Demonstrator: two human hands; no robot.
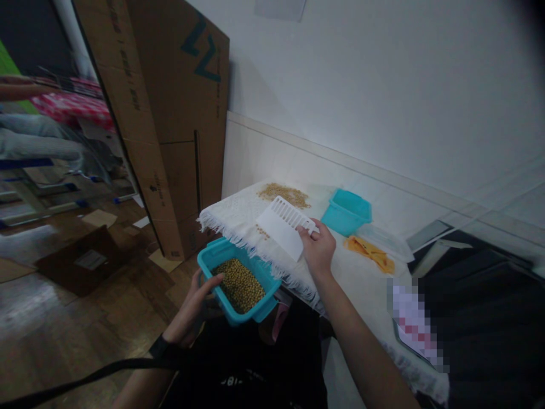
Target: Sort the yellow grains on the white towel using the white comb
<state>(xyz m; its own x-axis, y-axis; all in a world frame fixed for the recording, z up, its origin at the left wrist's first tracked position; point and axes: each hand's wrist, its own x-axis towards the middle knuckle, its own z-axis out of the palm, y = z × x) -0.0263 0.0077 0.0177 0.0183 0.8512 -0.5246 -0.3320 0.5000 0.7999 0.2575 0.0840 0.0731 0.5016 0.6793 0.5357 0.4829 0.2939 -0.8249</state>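
Note:
My left hand (198, 304) is closed on the rim of a turquoise plastic tub (208, 255), thumb over the edge. Inside lie many round yellowish beans (242, 284), which look like soybeans. The tub is held just below the fringed front edge of the table. In my right hand (318, 245) is a flat white plastic scraper (279, 230) with a row of slots along one side. It lies against or just over the white cloth; which, I cannot tell. A few loose beans (263, 232) sit on the cloth left of the scraper. Farther back spreads a pile of small pale grains (284, 194).
A second turquoise tub (347, 210), a clear lid (389, 243) and an orange-yellow cloth or bag (370, 254) are on the white tablecloth (366, 301) to the right. A tall cardboard box (183, 113) stands left. Another person's arm (25, 91) shows far left.

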